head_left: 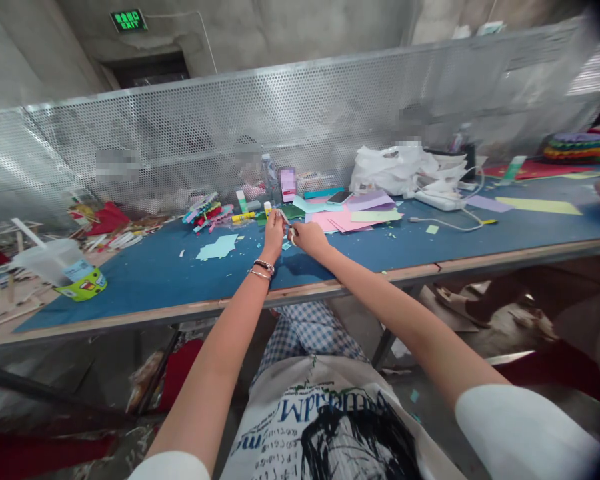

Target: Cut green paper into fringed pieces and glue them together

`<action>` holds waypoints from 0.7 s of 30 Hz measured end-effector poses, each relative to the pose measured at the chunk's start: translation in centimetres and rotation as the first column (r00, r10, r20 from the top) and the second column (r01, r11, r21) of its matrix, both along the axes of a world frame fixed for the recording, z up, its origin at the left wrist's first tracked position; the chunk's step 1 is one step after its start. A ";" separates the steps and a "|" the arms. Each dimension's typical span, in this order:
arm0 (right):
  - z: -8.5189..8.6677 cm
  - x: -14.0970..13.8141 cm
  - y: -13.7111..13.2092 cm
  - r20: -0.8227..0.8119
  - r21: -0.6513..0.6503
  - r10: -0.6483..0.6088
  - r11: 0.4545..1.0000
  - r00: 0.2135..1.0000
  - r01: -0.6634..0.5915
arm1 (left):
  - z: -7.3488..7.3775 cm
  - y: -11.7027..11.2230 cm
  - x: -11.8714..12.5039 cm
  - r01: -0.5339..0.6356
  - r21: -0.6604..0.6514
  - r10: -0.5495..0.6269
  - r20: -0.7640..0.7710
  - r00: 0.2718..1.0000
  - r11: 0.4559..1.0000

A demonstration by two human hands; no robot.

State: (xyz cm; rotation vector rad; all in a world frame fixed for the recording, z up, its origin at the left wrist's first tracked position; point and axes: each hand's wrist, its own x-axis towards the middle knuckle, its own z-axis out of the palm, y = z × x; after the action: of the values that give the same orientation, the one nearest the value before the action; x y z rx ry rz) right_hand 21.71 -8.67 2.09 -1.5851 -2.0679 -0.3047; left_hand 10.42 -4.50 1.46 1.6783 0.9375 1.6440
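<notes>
In the right hand (307,237), within its curled fingers (297,229), pale-handled scissors (293,237).

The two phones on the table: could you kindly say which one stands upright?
The pink-screened phone beside the clear bottle; the other phone lies flat on coloured paper.

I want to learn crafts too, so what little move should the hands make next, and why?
I'd maybe ease the left hand slightly back, to keep its fingers safe: the right hand holds what look like scissors, and they reach close to those fingers. What the left hand pinches is too small to tell.
</notes>
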 end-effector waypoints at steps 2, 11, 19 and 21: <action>0.1 -0.1 -0.1 0.005 -0.010 -0.004 1.000 1.000 0.004 | 0.0 0.1 0.0 0.000 -0.004 0.000 0.016 1.000 1.000; -0.1 0.1 0.2 -0.027 0.018 0.040 0.999 0.999 -0.039 | 0.2 -0.3 0.0 0.022 0.007 -0.022 0.054 0.998 1.000; -0.2 0.6 0.7 -0.179 0.103 0.033 0.995 0.983 -0.014 | 0.2 -0.1 0.0 -0.016 0.001 0.016 0.015 1.000 1.000; -0.2 1.1 0.8 -0.223 0.098 -0.002 0.995 0.975 0.024 | 0.4 -0.1 -0.1 -0.039 -0.011 0.039 0.024 0.999 0.999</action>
State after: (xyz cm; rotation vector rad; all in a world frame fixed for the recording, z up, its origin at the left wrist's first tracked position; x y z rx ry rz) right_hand 22.78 -7.90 1.90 -1.5002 -1.8436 -0.2202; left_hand 10.32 -4.62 1.82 1.6393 0.9716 1.6777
